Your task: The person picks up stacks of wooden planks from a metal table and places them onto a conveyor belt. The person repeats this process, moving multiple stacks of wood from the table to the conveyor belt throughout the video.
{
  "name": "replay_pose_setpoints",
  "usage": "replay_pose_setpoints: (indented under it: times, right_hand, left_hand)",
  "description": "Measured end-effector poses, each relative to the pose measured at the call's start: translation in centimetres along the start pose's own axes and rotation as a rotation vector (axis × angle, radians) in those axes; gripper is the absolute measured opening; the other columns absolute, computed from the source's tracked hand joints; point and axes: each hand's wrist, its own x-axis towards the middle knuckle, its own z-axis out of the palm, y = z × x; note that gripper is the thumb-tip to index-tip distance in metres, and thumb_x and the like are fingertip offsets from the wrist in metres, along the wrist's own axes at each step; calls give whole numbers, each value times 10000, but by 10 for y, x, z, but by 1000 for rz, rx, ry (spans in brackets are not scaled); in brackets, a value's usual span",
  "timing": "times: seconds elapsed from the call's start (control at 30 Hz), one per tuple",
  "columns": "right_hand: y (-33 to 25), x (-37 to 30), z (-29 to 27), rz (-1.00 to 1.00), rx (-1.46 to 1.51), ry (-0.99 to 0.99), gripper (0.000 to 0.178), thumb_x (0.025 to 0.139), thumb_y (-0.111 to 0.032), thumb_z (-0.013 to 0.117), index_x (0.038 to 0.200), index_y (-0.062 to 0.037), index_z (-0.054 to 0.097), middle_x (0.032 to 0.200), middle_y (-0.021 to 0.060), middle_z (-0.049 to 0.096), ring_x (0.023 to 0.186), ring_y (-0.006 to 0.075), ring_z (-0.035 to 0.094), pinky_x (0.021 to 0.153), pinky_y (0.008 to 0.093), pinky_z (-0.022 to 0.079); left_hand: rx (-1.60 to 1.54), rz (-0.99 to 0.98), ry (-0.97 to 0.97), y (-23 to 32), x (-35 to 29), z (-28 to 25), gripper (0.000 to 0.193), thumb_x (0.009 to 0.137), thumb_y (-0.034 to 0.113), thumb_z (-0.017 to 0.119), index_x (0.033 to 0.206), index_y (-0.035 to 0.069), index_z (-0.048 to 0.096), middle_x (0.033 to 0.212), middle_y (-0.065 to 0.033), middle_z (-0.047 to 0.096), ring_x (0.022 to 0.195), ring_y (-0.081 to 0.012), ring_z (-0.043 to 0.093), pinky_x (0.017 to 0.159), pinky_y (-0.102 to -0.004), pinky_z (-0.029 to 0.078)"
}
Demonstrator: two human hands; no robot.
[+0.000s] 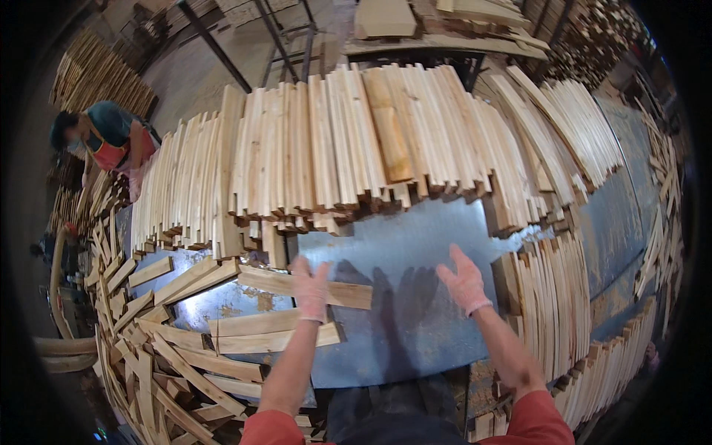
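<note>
My left hand (311,291), in a thin pale glove, is open with its fingers apart. It is over a short wooden strip (350,295) lying across the blue-grey metal tabletop (415,326); whether it touches the strip I cannot tell. My right hand (463,283), gloved the same way, is open and holds nothing. It hovers above the metal surface, just left of a row of upright-stacked strips (552,297). Both hands cast shadows on the metal. Two more loose strips (285,339) lie below my left hand.
A long, layered stack of wooden strips (334,141) spans the table's far side. Loose strips (170,371) pile up at the left. Another person (115,137) in a red apron works at the far left. More strips (619,356) stand at the lower right.
</note>
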Motion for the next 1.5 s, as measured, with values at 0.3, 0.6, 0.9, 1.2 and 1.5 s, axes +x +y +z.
replay_pose_setpoints:
  times: [0.3, 0.6, 0.9, 1.2, 1.5]
  right_hand:
    - [-68, 223, 56, -123, -290, 293, 697, 1034, -395, 652, 1570, 15, 481, 1548, 268, 568, 1454, 456, 500, 1246, 498, 385]
    - [-43, 271, 80, -74, 188, 395, 432, 1022, -330, 682, 1297, -1, 631, 1161, 269, 700, 1063, 411, 642, 950, 464, 508]
    - [-140, 248, 51, -170, -190, 141, 354, 1065, -355, 605, 1090, -9, 681, 1110, 280, 698, 1058, 465, 652, 941, 507, 524]
    - [-124, 280, 41, -192, -12, 58, 651, 1097, -413, 601, 1532, 68, 539, 1507, 286, 604, 1397, 398, 591, 1202, 429, 437]
    - [-145, 385, 31, -182, 877, 114, 740, 1093, -278, 679, 1674, 37, 348, 1699, 198, 432, 1581, 278, 405, 1297, 354, 319]
  left_hand:
    - [-12, -132, 289, 49, 166, -75, 907, 826, 395, 879, 1466, -132, 510, 1345, -237, 642, 1217, -325, 621, 1076, -401, 487]
    - [55, -201, 175, 63, 175, -96, 1118, 758, 480, 922, 1599, -61, 423, 1557, -300, 541, 1441, -420, 540, 1205, -455, 433]
    - [-43, -150, -16, 103, 158, -103, 746, 769, 272, 933, 1335, -89, 607, 1163, -200, 734, 1059, -298, 707, 984, -410, 557]
    - [75, 19, -183, 111, 211, -114, 813, 923, 302, 793, 1577, -59, 470, 1484, -228, 624, 1344, -284, 613, 1150, -391, 464]
    - [-509, -23, -274, 118, 324, -77, 861, 1035, 261, 693, 1735, 45, 243, 1617, -162, 505, 1447, -251, 518, 1234, -388, 392]
